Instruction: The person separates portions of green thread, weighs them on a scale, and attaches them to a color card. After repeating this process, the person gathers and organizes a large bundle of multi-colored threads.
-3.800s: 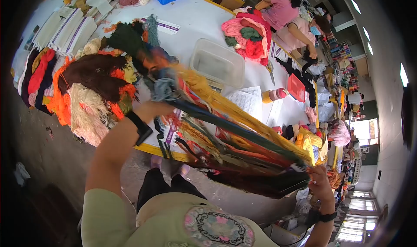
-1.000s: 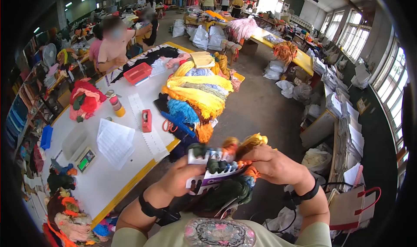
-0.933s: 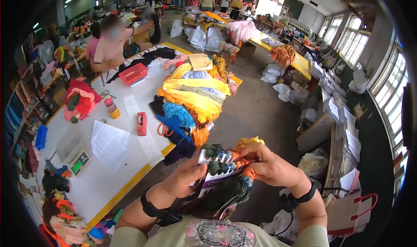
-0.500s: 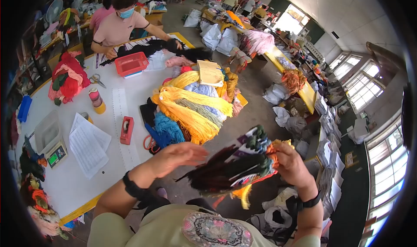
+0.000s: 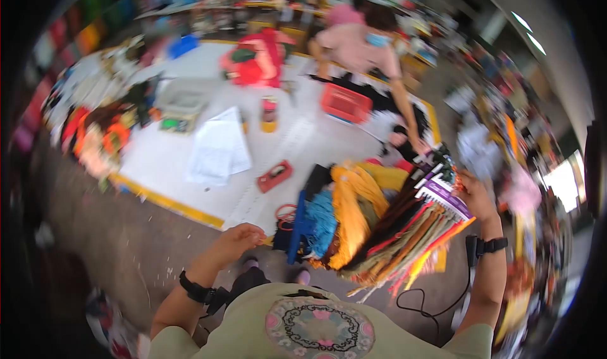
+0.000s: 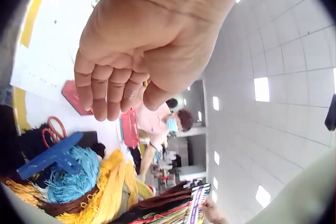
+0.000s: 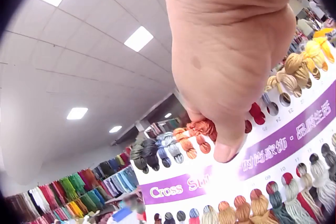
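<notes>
My right hand (image 5: pixel 475 196) pinches the edge of a white and purple embroidery thread card (image 5: pixel 442 194), held out at the right. In the right wrist view the thumb (image 7: pixel 228 150) presses on its printed face, beside orange looped threads (image 7: pixel 190 145). From holes along the card hang long skeins of thread (image 5: pixel 404 236) in dark brown, red, tan and yellow. They overlap a heap of yellow yarn (image 5: pixel 351 210) in the head view. My left hand (image 5: pixel 240 240) is well apart from the card, palm visible in the left wrist view, fingers relaxed and holding nothing.
On the white table (image 5: pixel 158 176) are papers (image 5: pixel 218 147), a red tape dispenser (image 5: pixel 275 176), a red tray (image 5: pixel 346 103), a scale (image 5: pixel 177 124) and blue yarn (image 5: pixel 321 213). A masked person (image 5: pixel 360 49) reaches over black yarn across the table. A cable (image 5: pixel 417 308) hangs near my right wrist.
Threads stretched between both hands earlier; then both hands were on the card. The left hand has let go and drawn away. The right hand has moved the card out rightward as the head view turned.
</notes>
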Action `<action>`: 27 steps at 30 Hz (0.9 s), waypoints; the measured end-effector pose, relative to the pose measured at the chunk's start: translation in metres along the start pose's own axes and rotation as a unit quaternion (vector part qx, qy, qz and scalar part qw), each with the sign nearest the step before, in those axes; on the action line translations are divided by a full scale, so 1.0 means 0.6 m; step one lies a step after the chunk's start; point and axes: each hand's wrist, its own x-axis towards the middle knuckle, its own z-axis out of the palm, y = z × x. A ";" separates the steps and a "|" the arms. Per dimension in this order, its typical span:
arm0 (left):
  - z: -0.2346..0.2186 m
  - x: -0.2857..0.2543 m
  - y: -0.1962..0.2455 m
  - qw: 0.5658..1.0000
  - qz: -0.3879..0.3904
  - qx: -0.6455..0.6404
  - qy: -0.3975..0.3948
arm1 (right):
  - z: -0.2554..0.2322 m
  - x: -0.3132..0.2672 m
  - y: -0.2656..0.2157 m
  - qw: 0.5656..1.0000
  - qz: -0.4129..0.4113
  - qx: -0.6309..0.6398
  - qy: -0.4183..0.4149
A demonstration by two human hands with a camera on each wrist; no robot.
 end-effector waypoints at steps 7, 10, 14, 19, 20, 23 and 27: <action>0.026 -0.160 -0.070 0.974 -0.022 -0.042 0.223 | 0.213 0.174 0.260 0.956 0.143 -0.205 0.151; 0.017 -0.211 -0.100 0.959 -0.032 -0.068 0.275 | 0.291 0.186 0.295 0.919 0.257 -0.268 0.133; 0.002 -0.262 -0.117 0.937 -0.036 -0.078 0.339 | 0.295 0.185 0.327 0.923 0.287 -0.245 0.077; -0.073 -0.293 -0.138 0.918 -0.012 -0.084 0.387 | 0.254 0.220 0.284 0.916 0.195 -0.209 0.283; -0.096 -0.298 -0.141 0.915 -0.008 -0.081 0.395 | 0.238 0.235 0.250 0.921 0.109 -0.177 0.330; -0.162 -0.322 -0.136 0.913 0.006 -0.082 0.401 | 0.204 0.256 -0.076 0.945 -0.058 -0.006 0.321; -0.286 -0.358 -0.142 0.911 0.023 -0.075 0.404 | 0.263 0.279 -0.387 0.940 -0.208 0.147 0.226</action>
